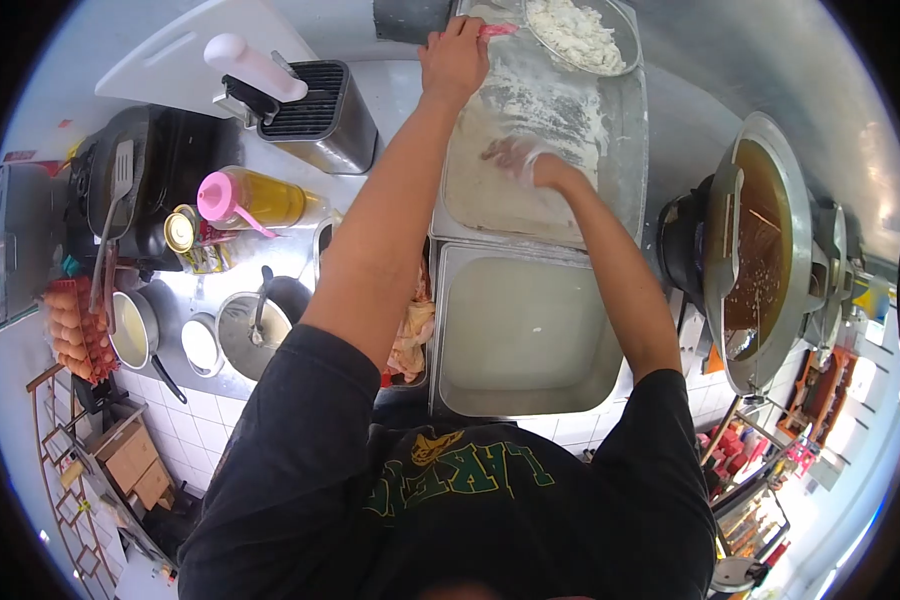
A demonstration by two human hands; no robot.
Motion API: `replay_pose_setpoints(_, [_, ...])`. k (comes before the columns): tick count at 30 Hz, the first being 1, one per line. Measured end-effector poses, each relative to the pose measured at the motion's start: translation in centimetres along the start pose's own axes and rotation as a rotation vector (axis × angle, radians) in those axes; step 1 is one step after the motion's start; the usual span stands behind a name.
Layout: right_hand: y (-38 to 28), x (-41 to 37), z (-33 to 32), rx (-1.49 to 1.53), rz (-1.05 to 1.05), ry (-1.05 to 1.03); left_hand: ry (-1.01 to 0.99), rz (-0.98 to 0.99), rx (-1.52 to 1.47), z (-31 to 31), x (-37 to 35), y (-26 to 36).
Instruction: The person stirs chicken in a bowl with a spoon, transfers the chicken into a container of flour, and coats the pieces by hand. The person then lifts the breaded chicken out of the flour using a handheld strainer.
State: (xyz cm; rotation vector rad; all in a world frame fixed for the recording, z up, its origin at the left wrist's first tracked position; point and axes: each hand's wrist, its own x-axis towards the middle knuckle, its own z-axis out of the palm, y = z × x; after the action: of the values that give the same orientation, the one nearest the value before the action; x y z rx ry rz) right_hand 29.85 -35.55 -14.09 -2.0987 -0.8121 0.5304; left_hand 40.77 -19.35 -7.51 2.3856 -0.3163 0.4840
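My left hand (pixel 455 62) is closed at the far left corner of the flour tray (pixel 621 200), around the pink handle of a strainer (pixel 632 62). White, clumpy flour (pixel 570 35) fills the strainer's round bowl, which rests over the tray's far end. In a clear plastic glove, my right hand (pixel 518 160) is down in the flour in the middle of the tray; its fingers are smeared by motion. Nearer my body stands a metal pan of cloudy liquid (pixel 530 330). Raw chicken pieces (pixel 410 340) show partly behind my left arm.
To the right sits a large wok of brown oil (pixel 760 250). On the left are an oil bottle with a pink lid (pixel 250 202), a can (pixel 182 230), a bowl with a spoon (pixel 238 345), a saucepan (pixel 133 330), eggs (pixel 70 335) and a metal knife holder (pixel 335 125).
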Motion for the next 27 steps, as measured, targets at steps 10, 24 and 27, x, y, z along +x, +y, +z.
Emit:
replay_pose_setpoints(10, [-11.3, 3.3, 3.6, -0.671, 0.588, -0.358, 0.04, 0.038, 0.016, 0.3, -0.1, -0.4])
replay_pose_setpoints(24, [-4.6, -5.8, 0.8, -0.402, 0.675, -0.049, 0.006, -0.013, -0.009, 0.3, -0.1, 0.0])
replay_pose_setpoints(27, [-7.2, -1.9, 2.9, -0.374, 0.746, -0.236, -0.022, -0.032, -0.014, -0.1, -0.1, 0.0])
